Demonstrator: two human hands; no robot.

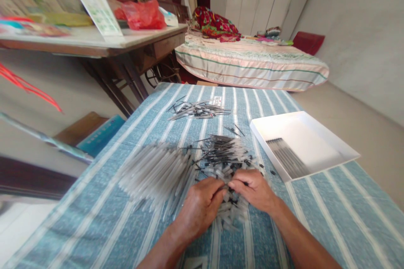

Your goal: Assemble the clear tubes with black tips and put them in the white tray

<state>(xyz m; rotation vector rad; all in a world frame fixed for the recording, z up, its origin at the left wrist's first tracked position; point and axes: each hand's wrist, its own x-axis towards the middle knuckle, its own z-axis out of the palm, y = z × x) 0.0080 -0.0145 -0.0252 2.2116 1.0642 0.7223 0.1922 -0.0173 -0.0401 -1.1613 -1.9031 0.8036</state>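
Note:
My left hand [205, 199] and my right hand [254, 187] meet fingertip to fingertip above a heap of clear pen caps [229, 216]. Both are closed in a pinch; whatever lies between the fingers is too small and hidden to name. Left of them lies a big pile of translucent pen barrels [154, 172], side by side. Just beyond my fingers, dark thin pen refills [222, 149] are bunched together, with small black plugs [248, 162] scattered near. To the right, an open white box [318, 143] holds a row of pens [288, 157] along its left side.
Farther back on the striped tablecloth [104, 201] is another loose pile of thin dark and pale sticks [200, 110]. A wooden desk [145, 40] with a red plastic bag [143, 14] stands at the left. A bed [252, 61] is behind the table.

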